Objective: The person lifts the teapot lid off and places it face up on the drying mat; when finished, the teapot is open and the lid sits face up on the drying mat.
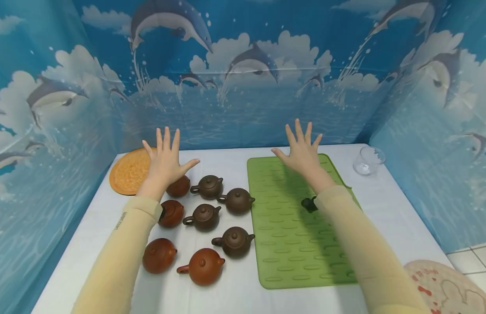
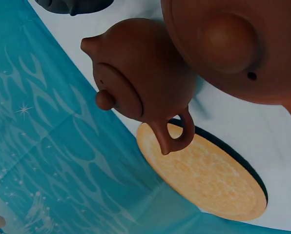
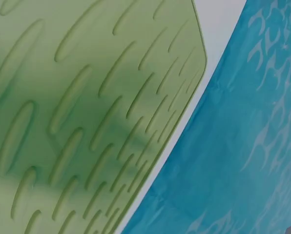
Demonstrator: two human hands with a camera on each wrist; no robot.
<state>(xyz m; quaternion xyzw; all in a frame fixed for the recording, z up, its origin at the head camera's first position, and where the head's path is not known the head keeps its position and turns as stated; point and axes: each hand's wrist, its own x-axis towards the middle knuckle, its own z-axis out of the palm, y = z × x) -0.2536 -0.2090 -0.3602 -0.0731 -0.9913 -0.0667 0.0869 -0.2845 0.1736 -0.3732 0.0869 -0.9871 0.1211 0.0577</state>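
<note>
My left hand [image 1: 164, 165] is held over the far left of the table with fingers spread and nothing in it. Reddish-brown teapots stand below and beside that wrist, one [image 1: 178, 186] partly hidden by the arm, others [image 1: 172, 213] [image 1: 159, 256] [image 1: 203, 267] nearer. To their right are dark brown teapots [image 1: 209, 186] [image 1: 237, 200] [image 1: 203, 217] [image 1: 236, 242]. The left wrist view shows a reddish teapot [image 2: 145, 68] close up, with its lid and handle. Above the green ridged mat [image 1: 286, 226], my right hand [image 1: 303, 152] is spread too, holding nothing.
A round orange-patterned mat [image 1: 127, 173] lies at the back left, partly behind the left hand. A clear glass [image 1: 367, 162] stands at the back right. Dolphin-print curtains [image 1: 243, 109] enclose the back and sides of the white table [image 1: 399, 218]. A pinkish round seat [image 1: 450, 288] is at lower right.
</note>
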